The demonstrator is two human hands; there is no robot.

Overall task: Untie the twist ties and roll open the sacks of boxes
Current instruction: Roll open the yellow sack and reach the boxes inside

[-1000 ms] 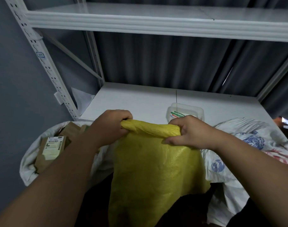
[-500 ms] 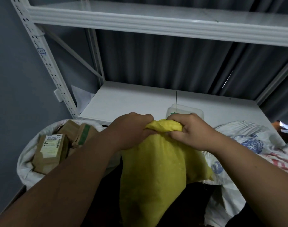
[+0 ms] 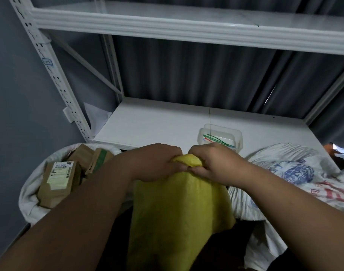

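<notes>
Bunching yellow woven sack (image 3: pixel 179 208) neck, L hand (image 3: pixel 155 163) & R hand (image 3: pixel 214 163) both clenched on it.

plain yellow woven sack (image 3: pixel 179 208) | white woven sack (image 3: pixel 296 169) — blue globe print, red lettering | brown cardboard boxes (image 3: pixel 57 182) — white labels

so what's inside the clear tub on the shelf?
The clear tub holds a few thin ties, green, red and blue among them, lying loose. Its near lower part is covered by the right hand, so anything there cannot be seen.
</notes>
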